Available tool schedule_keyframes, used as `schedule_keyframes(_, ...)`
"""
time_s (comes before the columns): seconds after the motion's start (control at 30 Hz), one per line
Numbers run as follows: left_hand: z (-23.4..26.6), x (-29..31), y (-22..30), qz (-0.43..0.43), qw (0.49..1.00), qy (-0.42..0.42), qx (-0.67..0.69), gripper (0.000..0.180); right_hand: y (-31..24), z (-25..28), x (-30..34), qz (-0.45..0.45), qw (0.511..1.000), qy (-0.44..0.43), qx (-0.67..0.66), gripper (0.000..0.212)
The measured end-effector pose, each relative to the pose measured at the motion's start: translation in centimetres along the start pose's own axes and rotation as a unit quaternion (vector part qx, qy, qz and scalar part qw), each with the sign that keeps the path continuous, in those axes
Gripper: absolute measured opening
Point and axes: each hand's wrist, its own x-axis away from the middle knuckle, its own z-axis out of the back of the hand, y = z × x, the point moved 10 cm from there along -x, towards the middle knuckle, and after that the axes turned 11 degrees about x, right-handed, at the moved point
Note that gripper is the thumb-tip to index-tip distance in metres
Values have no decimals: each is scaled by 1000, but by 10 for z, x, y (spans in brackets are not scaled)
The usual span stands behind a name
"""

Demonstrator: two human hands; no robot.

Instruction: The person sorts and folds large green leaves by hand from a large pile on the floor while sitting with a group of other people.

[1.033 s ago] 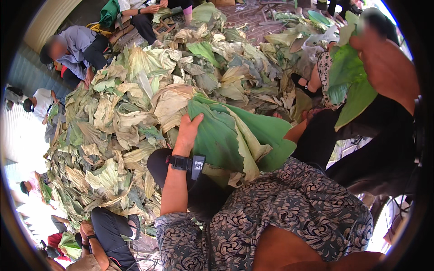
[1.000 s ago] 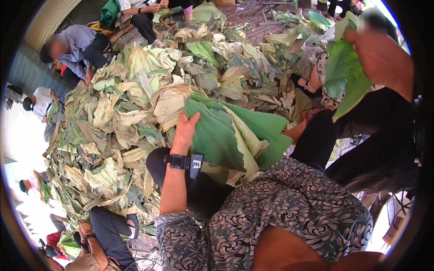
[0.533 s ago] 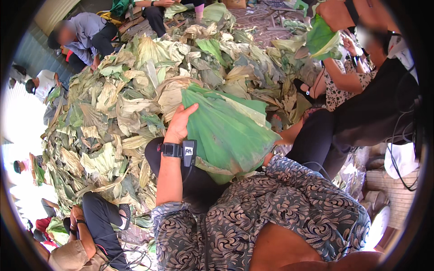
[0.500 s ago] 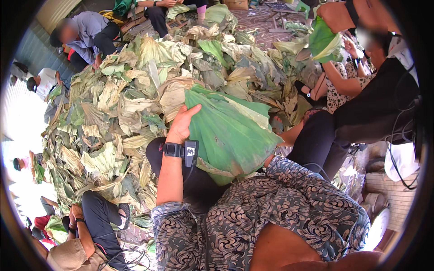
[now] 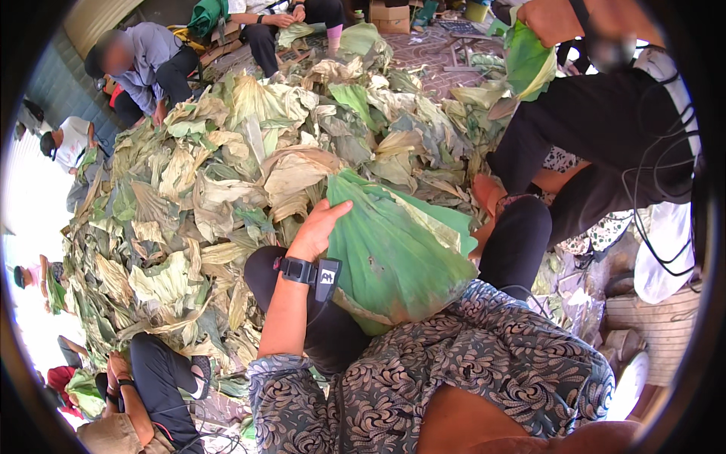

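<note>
My left hand point(image 5: 318, 227) grips the upper left edge of a large, folded green lotus leaf point(image 5: 393, 257), its thumb lying on the front face. The leaf spreads over my lap, with a paler, dry-looking strip on its right side and a browned lower edge. A dark strap with a small box sits on my left wrist. My right sleeve point(image 5: 484, 303) reaches up to the leaf's lower right edge, and the leaf hides my right hand. Just beyond lies a big heap of dried lotus leaves point(image 5: 219, 204), mostly tan and grey-green.
At right, close by, a co-worker's hand point(image 5: 548, 23) holds another green leaf point(image 5: 527, 64); their dark-trousered legs point(image 5: 597, 129) and loose cables are beside me. Other people sit around the heap. A white bag point(image 5: 665, 257) hangs at right, and a cardboard box point(image 5: 389, 17) stands far back.
My left hand and the leaf have shifted slightly right and down in the picture. The co-worker at right has moved their leaf up and left. My right wrist, partly visible before, is now hidden.
</note>
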Motion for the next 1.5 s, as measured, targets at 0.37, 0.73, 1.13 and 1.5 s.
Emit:
schedule_keyframes(0.37, 2, -19, 1, -61, 996, -26, -52, 24, -5, -6, -4, 10, 1000, -4, -5, 29)
schedule_keyframes(0.73, 68, -47, 19, -166, 973, 129, -98, 20, -29, -16, -28, 60, 998, -6, -10, 31)
schedule_keyframes(1.13, 119, -77, -29, -197, 941, 220, -164, 24, -36, 29, -29, 137, 987, 58, -68, 33)
schedule_keyframes(1.5, 206, -71, -134, -257, 901, 350, -15, 27, 91, 52, -65, -30, 994, 15, -104, 17)
